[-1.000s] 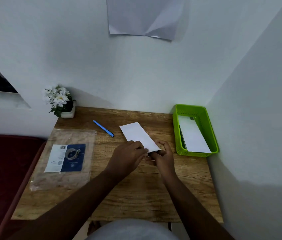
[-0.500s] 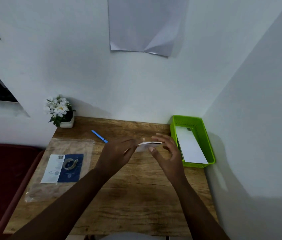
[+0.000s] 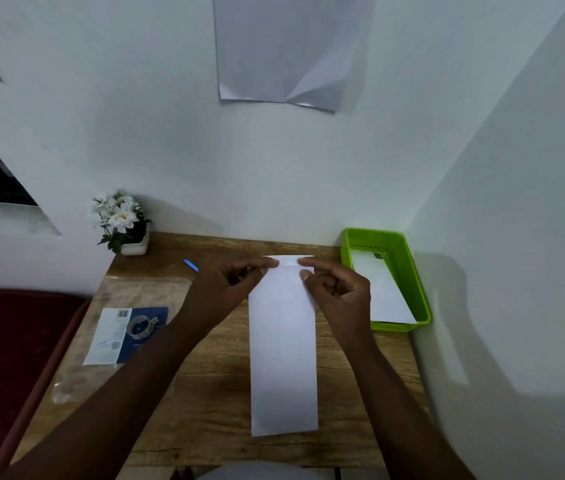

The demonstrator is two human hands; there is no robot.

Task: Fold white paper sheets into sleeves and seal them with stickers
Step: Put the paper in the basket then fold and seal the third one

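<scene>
My two forearms are reaching in from 7 and 5 o'clock, meeting over the wooden table point(image 3: 211, 410). A second ago I was working the folded white paper point(image 3: 283, 341) low on the table, angled toward 11 o'clock, and half a second ago I was lifting it edge-on between both hands; now it is lying as a long strip running from 6 to 12 o'clock down the table's middle, its near end pointing at me.

My left hand point(image 3: 225, 289) is pinching the strip's far left corner, index finger and thumb closed together on it, the other fingers curled under. My right hand point(image 3: 336, 292) is mirroring it at the far right corner, thumb and index finger clamped on the paper's edge, remaining fingers tucked into the palm. Between my fingertips a narrow band at the far end is showing slightly brighter than the rest; I cannot tell whether it is a fold.

At 9 o'clock a clear plastic bag point(image 3: 125, 323) is lying flat, holding a white and blue card with a barcode; its print is too small to read. Past my left hand, at 11 o'clock, the tip of a blue pen point(image 3: 191, 265) is peeking out. At 2 o'clock a green basket point(image 3: 412, 268) is holding another white sheet. Farthest off, at 10 o'clock, a small pot of white flowers point(image 3: 120, 220) is standing against the wall, and a creased grey sheet point(image 3: 291, 53) is hanging above at 12 o'clock.
</scene>
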